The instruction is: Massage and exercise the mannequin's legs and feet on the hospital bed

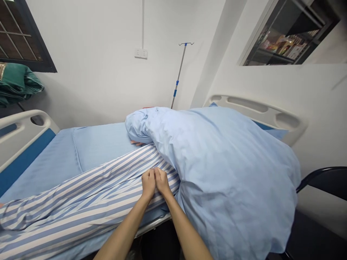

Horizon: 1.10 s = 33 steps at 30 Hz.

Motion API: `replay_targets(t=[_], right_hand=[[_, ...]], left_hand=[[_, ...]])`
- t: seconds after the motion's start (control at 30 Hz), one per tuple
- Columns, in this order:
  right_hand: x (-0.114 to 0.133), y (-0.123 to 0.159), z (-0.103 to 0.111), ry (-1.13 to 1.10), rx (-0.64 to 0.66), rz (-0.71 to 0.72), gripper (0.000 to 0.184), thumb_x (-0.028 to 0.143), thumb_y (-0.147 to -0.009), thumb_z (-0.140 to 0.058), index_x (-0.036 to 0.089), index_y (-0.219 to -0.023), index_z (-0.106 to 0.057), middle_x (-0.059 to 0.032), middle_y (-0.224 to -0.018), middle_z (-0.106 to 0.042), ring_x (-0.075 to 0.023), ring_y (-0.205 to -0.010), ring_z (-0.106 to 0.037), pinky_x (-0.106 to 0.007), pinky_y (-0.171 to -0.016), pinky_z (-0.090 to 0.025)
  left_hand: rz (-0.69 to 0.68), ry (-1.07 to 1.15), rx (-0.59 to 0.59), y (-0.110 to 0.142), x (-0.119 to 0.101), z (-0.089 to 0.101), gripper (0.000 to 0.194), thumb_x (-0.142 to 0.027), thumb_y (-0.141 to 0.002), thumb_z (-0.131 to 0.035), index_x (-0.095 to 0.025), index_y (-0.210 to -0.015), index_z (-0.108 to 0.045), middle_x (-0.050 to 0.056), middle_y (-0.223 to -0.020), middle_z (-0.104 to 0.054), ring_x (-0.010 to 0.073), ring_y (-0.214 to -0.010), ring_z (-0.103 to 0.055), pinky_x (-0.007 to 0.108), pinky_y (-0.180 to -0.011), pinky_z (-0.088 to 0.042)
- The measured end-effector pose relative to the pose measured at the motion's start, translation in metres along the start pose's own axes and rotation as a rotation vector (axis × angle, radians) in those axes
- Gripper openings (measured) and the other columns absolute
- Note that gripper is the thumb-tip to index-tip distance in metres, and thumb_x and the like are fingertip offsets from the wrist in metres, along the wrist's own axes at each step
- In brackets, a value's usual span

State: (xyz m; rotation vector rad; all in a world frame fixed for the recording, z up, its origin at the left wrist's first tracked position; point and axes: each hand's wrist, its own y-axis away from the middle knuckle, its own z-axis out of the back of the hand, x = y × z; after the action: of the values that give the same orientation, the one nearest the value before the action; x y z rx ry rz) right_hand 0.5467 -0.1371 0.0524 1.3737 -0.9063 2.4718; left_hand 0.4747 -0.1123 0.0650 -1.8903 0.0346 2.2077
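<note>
My left hand and my right hand meet over blue-and-white striped pyjama fabric, their fingers closed on the cloth. The stripes run down-left across the bed, seemingly covering a limb of a person lying there. A pale blue quilt is heaped directly right of my hands, its bunched edge touching the stripes. Another person's fingers show beneath the quilt's rolled end. Most of that person is hidden.
The hospital bed has a pale blue sheet, a white end board and another. Behind it stand an IV pole and a wall socket. A green folded cloth lies left; a black chair stands right.
</note>
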Motion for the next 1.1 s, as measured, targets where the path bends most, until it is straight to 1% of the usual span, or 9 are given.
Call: replay_targets(t=[0.1, 0.2, 0.3, 0.5, 0.57, 0.77, 0.9, 0.97, 1.1], right_hand=[[-0.004, -0.003, 0.003, -0.107, -0.053, -0.043, 0.039, 0.04, -0.091, -0.028, 0.02, -0.061, -0.042, 0.0002, -0.056, -0.049, -0.0126, -0.054, -0.044, -0.025, -0.055, -0.033], [-0.007, -0.005, 0.003, -0.132, -0.068, -0.073, 0.038, 0.041, -0.09, -0.029, 0.021, -0.059, -0.039, 0.0014, -0.054, -0.046, -0.0121, -0.052, -0.042, -0.025, -0.054, -0.033], [-0.004, -0.006, 0.004, -0.087, -0.066, -0.067, 0.038, 0.038, -0.091, -0.028, 0.021, -0.059, -0.039, 0.0003, -0.055, -0.048, -0.0124, -0.053, -0.043, -0.024, -0.054, -0.033], [0.01, -0.01, 0.025, 0.409, 0.106, 0.071, 0.029, 0.029, -0.089, -0.034, 0.018, -0.069, -0.052, -0.0033, -0.055, -0.052, -0.0131, -0.051, -0.044, -0.026, -0.053, -0.025], [0.007, -0.01, 0.029, 0.468, 0.127, 0.08, 0.029, 0.027, -0.089, -0.034, 0.017, -0.07, -0.054, -0.0039, -0.056, -0.053, -0.0129, -0.05, -0.043, -0.027, -0.053, -0.024], [-0.016, -0.009, 0.022, 0.211, -0.018, -0.014, 0.037, 0.033, -0.091, -0.028, 0.019, -0.062, -0.047, -0.0024, -0.056, -0.053, -0.0133, -0.053, -0.044, -0.026, -0.053, -0.028], [-0.019, -0.011, 0.026, -0.048, -0.081, -0.088, 0.037, 0.042, -0.088, -0.03, 0.021, -0.06, -0.043, -0.0005, -0.055, -0.052, -0.0136, -0.054, -0.046, -0.025, -0.054, -0.037], [-0.019, -0.012, 0.029, -0.098, -0.105, -0.127, 0.038, 0.046, -0.086, -0.031, 0.021, -0.061, -0.045, -0.0017, -0.058, -0.055, -0.015, -0.058, -0.049, -0.026, -0.059, -0.042], [-0.02, -0.013, 0.03, -0.122, -0.143, -0.177, 0.04, 0.05, -0.085, -0.032, 0.021, -0.066, -0.051, -0.0072, -0.07, -0.064, -0.0192, -0.07, -0.057, -0.03, -0.07, -0.046]], left_hand=[[0.001, 0.079, -0.051, -0.002, -0.007, -0.014, 0.038, -0.038, -0.085, -0.034, -0.021, -0.051, -0.035, -0.004, -0.047, -0.039, 0.0106, -0.05, -0.037, 0.024, -0.053, -0.029], [-0.018, -0.027, -0.074, -0.001, -0.001, -0.019, 0.039, -0.037, -0.086, -0.032, -0.021, -0.052, -0.039, -0.002, -0.048, -0.043, 0.0114, -0.05, -0.039, 0.025, -0.054, -0.029], [-0.051, -0.125, -0.038, 0.0, 0.01, -0.018, 0.039, -0.038, -0.087, -0.033, -0.02, -0.054, -0.044, 0.0, -0.051, -0.049, 0.0124, -0.052, -0.043, 0.026, -0.055, -0.029], [-0.112, -0.138, -0.006, 0.002, 0.015, -0.016, 0.04, -0.036, -0.089, -0.031, -0.02, -0.055, -0.044, 0.0, -0.051, -0.05, 0.0124, -0.053, -0.043, 0.026, -0.056, -0.029], [-0.121, -0.172, 0.006, 0.003, 0.015, -0.017, 0.039, -0.036, -0.089, -0.031, -0.02, -0.056, -0.046, 0.001, -0.053, -0.052, 0.0128, -0.054, -0.044, 0.026, -0.056, -0.029], [-0.073, -0.203, 0.028, -0.001, 0.009, -0.023, 0.037, -0.034, -0.089, -0.029, -0.02, -0.061, -0.049, 0.002, -0.059, -0.054, 0.0136, -0.059, -0.047, 0.026, -0.059, -0.03], [-0.044, -0.055, 0.04, -0.007, -0.003, -0.036, 0.04, -0.039, -0.089, -0.028, -0.021, -0.055, -0.04, -0.001, -0.052, -0.046, 0.0123, -0.053, -0.044, 0.025, -0.056, -0.03], [-0.056, -0.018, 0.024, -0.007, -0.006, -0.042, 0.04, -0.039, -0.088, -0.029, -0.021, -0.054, -0.038, -0.002, -0.051, -0.044, 0.0119, -0.052, -0.043, 0.025, -0.055, -0.03], [-0.106, -0.113, 0.046, -0.003, 0.0, -0.048, 0.037, -0.035, -0.088, -0.032, -0.02, -0.056, -0.044, -0.001, -0.053, -0.049, 0.0122, -0.054, -0.044, 0.026, -0.056, -0.029]])
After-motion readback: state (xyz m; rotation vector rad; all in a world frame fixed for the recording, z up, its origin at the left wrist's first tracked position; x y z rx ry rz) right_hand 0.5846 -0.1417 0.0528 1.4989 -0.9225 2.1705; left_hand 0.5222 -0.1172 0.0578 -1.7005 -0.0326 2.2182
